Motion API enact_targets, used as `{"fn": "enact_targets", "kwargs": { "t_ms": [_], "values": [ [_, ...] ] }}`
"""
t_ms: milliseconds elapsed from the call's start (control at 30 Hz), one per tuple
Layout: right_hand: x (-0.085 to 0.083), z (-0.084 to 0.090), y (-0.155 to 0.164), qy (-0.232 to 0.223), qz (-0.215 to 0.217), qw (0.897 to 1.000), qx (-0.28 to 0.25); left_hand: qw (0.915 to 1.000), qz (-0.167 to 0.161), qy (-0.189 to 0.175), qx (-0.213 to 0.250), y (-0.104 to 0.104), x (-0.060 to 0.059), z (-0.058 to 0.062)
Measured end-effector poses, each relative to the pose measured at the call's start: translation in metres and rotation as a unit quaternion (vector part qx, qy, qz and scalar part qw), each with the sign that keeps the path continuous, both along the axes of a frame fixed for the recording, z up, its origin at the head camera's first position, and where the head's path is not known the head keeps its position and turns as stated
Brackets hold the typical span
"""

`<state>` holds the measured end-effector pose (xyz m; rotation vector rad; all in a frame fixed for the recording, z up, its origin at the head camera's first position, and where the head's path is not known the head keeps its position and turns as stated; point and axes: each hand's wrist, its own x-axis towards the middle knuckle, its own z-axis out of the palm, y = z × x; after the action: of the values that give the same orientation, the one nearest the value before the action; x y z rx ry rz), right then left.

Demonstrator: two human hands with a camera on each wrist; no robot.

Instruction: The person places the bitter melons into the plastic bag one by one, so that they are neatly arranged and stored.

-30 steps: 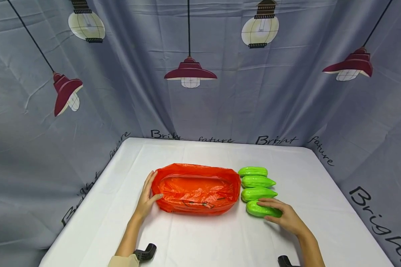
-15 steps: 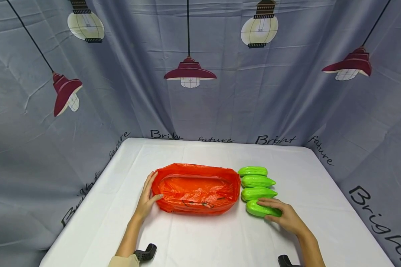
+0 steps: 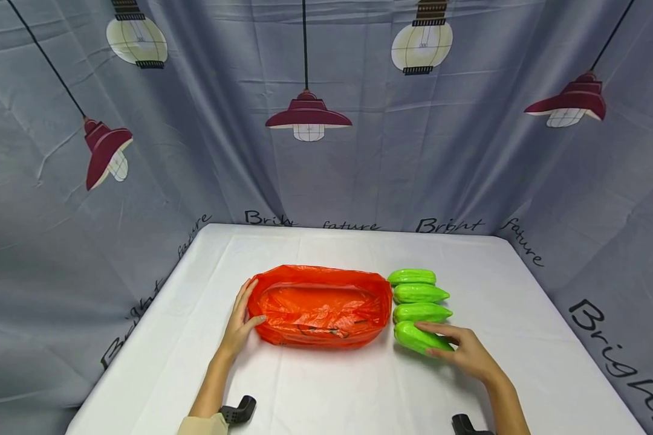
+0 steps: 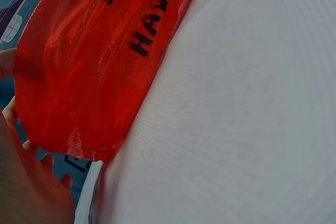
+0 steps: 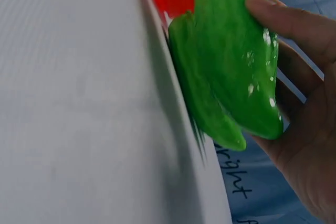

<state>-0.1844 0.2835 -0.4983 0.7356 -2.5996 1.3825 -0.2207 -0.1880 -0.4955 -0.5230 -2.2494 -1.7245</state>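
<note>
On the white table (image 3: 326,386), my right hand (image 3: 468,356) is gripping the nearest green vegetable (image 3: 416,337) (just beside the orange bag (image 3: 321,305)); my left hand (image 3: 239,323) is resting flat, bracing the bag. Next, likely, lifting it in.

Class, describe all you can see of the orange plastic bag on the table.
The orange plastic bag is thin, crinkled and glossy, slightly see-through. It lies on the white table, spread wide with its mouth open upward and its rim rolled outward. Black dotted lettering runs along its near side, only partly readable. The left hand rests against its left end, thumb on the near corner. Four green vegetables lie in a row just off its right end; the nearest one is gripped by the right hand. Nothing shows inside.
</note>
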Motion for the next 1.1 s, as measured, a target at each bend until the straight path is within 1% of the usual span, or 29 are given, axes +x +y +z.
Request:
{"fn": "enact_targets", "kwargs": {
  "t_ms": [100, 167, 333, 433, 533, 667, 800, 933, 1100],
  "values": [
    [0.0, 0.005, -0.004, -0.025, -0.013, 1.0, -0.007, 1.0, 0.003, -0.005, 0.002, 0.001, 0.0, 0.001],
    [0.0, 0.008, -0.007, -0.036, -0.016, 0.999, -0.022, 1.0, 0.004, -0.005, 0.003, 0.0, 0.0, 0.001],
    [-0.004, 0.017, -0.019, -0.018, -0.01, 0.998, -0.065, 1.0, 0.0, 0.0, 0.002, 0.0, -0.001, -0.001],
    [-0.006, 0.026, -0.03, -0.006, -0.007, 0.995, -0.096, 1.0, 0.003, 0.004, 0.0, 0.0, -0.001, -0.002],
    [-0.004, 0.044, -0.048, -0.005, -0.017, 0.992, -0.125, 1.0, 0.007, 0.007, 0.0, 0.001, -0.002, -0.003],
    [-0.005, 0.063, -0.072, -0.021, -0.035, 0.986, -0.159, 1.0, 0.004, 0.006, 0.003, 0.0, -0.003, -0.004],
    [-0.009, 0.068, -0.096, -0.032, -0.061, 0.979, -0.19, 0.9999, 0.0, 0.012, 0.003, -0.001, -0.004, -0.005],
    [-0.013, 0.074, -0.119, -0.029, -0.09, 0.974, -0.208, 0.9999, 0.002, 0.016, -0.001, 0.0, -0.003, -0.004],
    [-0.021, 0.083, -0.146, -0.036, -0.096, 0.965, -0.24, 0.9999, 0.005, 0.009, 0.0, 0.0, -0.003, -0.004]
  ]
}}
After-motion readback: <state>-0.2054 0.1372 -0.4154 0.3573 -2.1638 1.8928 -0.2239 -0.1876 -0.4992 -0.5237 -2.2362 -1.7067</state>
